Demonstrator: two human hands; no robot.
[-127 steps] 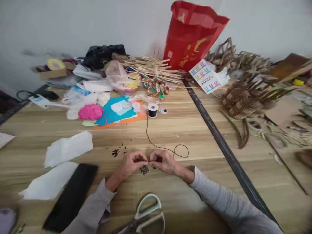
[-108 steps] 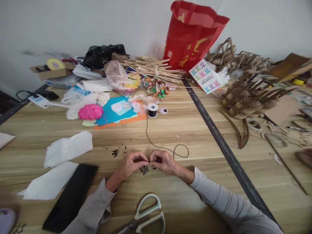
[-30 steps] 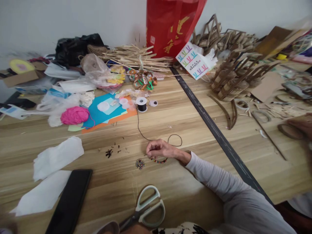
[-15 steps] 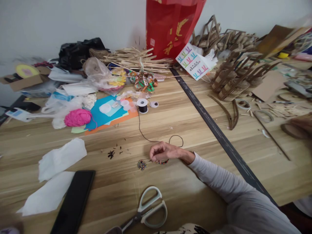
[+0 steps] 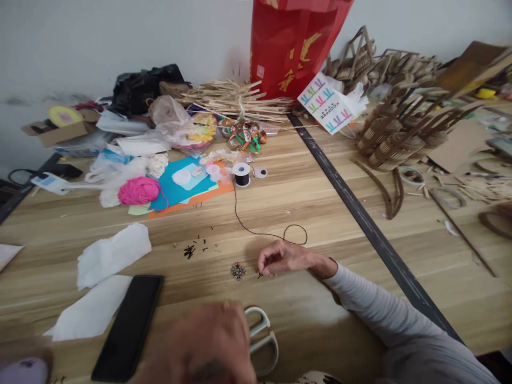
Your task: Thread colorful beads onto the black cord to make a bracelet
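Head view: the right hand (image 5: 286,259) is laid on the wooden counter (image 5: 320,202) near the middle of its near edge, with the fingers curled and the fingertips (image 5: 264,266) pinched together on something small and dark; what is pinched is too small to be made out. A small cluster of coloured beads (image 5: 238,271) is seen just beside those fingertips, toward the left, apart from them. A thin black cord (image 5: 248,226) is run from a loop just behind the right hand up to a spool (image 5: 241,174) toward the far edge. The left hand (image 5: 208,346) is raised close to the camera at the near edge and is blurred; whether its grip is apart or together cannot be told. Pale-handled scissors (image 5: 264,341) are partly covered by it, and touching cannot be confirmed. A black phone (image 5: 130,325) and white tissue sheets (image 5: 114,253) are laid toward the near left corner. A pink yarn ball (image 5: 139,190) on blue paper (image 5: 176,184) is placed left of the spool. A red bag (image 5: 296,42) is stood at the far edge against the wall, with a bundle of sticks (image 5: 236,101) beside it. A dark strip (image 5: 360,213) is run across the counter from far edge to near right.
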